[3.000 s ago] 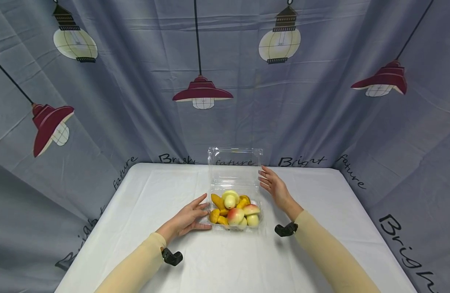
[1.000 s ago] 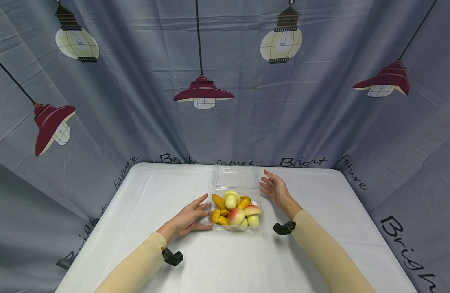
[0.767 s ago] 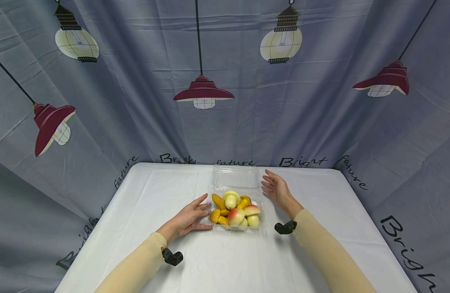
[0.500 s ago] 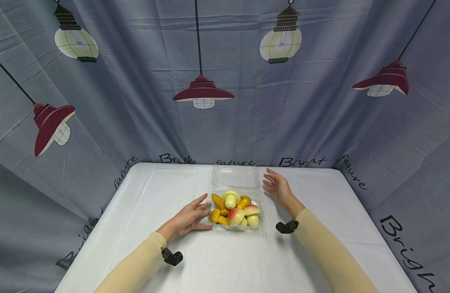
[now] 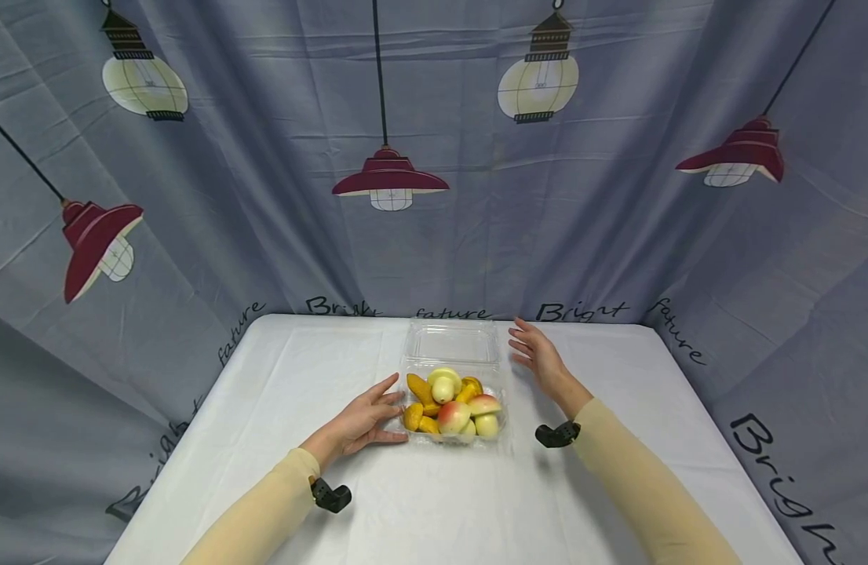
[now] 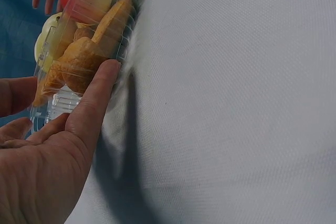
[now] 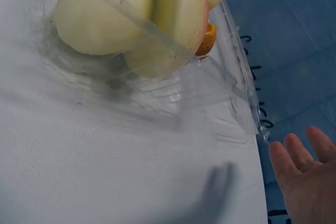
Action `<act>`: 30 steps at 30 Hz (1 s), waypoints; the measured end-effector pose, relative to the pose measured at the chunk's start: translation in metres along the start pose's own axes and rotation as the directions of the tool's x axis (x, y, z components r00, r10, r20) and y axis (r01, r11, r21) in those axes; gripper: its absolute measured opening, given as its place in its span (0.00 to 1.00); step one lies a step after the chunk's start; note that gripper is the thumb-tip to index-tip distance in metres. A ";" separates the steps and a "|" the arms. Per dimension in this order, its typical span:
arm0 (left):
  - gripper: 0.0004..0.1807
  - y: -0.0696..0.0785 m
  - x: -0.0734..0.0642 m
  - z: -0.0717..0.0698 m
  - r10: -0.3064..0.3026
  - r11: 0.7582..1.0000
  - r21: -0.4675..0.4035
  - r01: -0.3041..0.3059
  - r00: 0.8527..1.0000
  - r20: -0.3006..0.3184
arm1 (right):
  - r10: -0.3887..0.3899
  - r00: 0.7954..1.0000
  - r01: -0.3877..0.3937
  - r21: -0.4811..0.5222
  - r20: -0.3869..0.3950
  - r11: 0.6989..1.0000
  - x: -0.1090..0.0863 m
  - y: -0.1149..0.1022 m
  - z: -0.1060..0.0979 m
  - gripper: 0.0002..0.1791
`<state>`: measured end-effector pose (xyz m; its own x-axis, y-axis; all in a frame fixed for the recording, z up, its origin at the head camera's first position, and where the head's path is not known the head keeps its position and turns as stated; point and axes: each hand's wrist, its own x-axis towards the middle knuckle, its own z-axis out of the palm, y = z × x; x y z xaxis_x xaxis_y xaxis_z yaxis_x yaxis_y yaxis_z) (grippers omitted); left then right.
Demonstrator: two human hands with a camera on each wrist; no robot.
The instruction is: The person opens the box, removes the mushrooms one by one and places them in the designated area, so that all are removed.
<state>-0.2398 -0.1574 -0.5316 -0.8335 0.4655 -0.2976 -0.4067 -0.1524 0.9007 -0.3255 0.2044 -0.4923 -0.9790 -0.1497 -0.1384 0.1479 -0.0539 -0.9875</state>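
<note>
A clear plastic clamshell box (image 5: 506, 404) lies opened on the white table, its lid (image 5: 454, 343) folded back on the far side. Yellow and pale fruit-like pieces fill the base, among them a red-and-cream peach-like piece (image 5: 454, 417), a pale round one (image 5: 443, 390) and an orange-yellow long one (image 5: 419, 388). My left hand (image 5: 363, 418) rests against the base's left side with fingers spread; in the left wrist view the thumb (image 6: 100, 90) lies along its lower edge. To the right of the lid, my right hand (image 5: 541, 361) hovers with extended fingers, apart from the box and holding nothing.
White cloth covers the table (image 5: 434, 510). Behind it hangs a grey-blue curtain (image 5: 434, 251) printed with lamps and lettering, meeting the table's far edge just past the lid. Black wrist cameras sit under both forearms.
Three seconds ago the lid stood raised with my right hand at its edge; now it lies tilted back, lower. My right hand has drifted slightly right and away. The left hand stays put.
</note>
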 end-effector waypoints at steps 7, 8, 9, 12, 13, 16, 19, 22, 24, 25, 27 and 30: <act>0.42 -0.001 0.000 -0.001 0.001 1.000 0.001 -0.001 1.000 -0.007 | -0.002 1.000 0.003 -0.092 0.012 0.996 0.000 -0.006 0.010 0.40; 0.42 -0.001 0.000 -0.001 0.002 1.000 0.000 -0.002 1.000 -0.007 | -0.003 1.000 0.004 -0.102 0.017 0.995 0.000 -0.007 0.012 0.40; 0.42 -0.001 0.000 -0.001 0.002 1.000 -0.001 -0.002 1.000 -0.007 | -0.005 1.000 0.007 -0.110 0.021 0.994 -0.001 -0.007 0.013 0.39; 0.42 -0.002 0.000 -0.002 0.004 1.000 -0.005 -0.004 1.000 -0.007 | -0.022 0.998 0.029 -0.139 0.050 0.990 -0.003 -0.009 0.017 0.39; 0.42 -0.002 0.000 -0.002 0.004 1.000 -0.006 -0.004 1.000 -0.006 | -0.027 0.998 0.036 -0.147 0.059 0.989 -0.003 -0.009 0.018 0.39; 0.42 -0.002 0.000 -0.002 0.002 1.000 -0.005 -0.002 1.000 -0.006 | -0.040 0.995 0.056 -0.181 0.091 0.982 -0.007 -0.012 0.023 0.40; 0.42 -0.002 0.000 -0.002 0.002 1.000 -0.003 -0.002 1.000 -0.005 | -0.042 0.991 0.069 -0.210 0.126 0.975 -0.010 -0.014 0.028 0.40; 0.42 -0.002 0.001 -0.003 0.001 1.000 -0.001 -0.001 1.000 -0.003 | -0.040 0.986 0.078 -0.237 0.161 0.968 -0.012 -0.015 0.032 0.40; 0.42 -0.002 0.001 -0.003 0.000 1.000 -0.001 0.000 1.000 -0.001 | -0.039 0.983 0.085 -0.253 0.180 0.964 -0.012 -0.015 0.034 0.41; 0.42 -0.002 0.001 -0.003 -0.001 1.000 0.000 0.001 1.000 -0.002 | -0.039 0.981 0.089 -0.261 0.190 0.961 -0.013 -0.015 0.035 0.41; 0.42 -0.002 0.001 -0.002 -0.001 1.000 0.001 0.001 1.000 -0.003 | -0.036 0.979 0.092 -0.276 0.202 0.957 -0.014 -0.015 0.036 0.41; 0.42 -0.002 0.001 -0.002 0.000 1.000 0.004 0.000 1.000 -0.004 | -0.026 0.976 0.092 -0.299 0.216 0.950 -0.015 -0.016 0.039 0.41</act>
<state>-0.2410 -0.1582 -0.5343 -0.8352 0.4617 -0.2988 -0.4049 -0.1487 0.9022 -0.3076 0.1695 -0.4720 -0.9290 -0.3581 -0.0932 0.0086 0.2307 -0.9730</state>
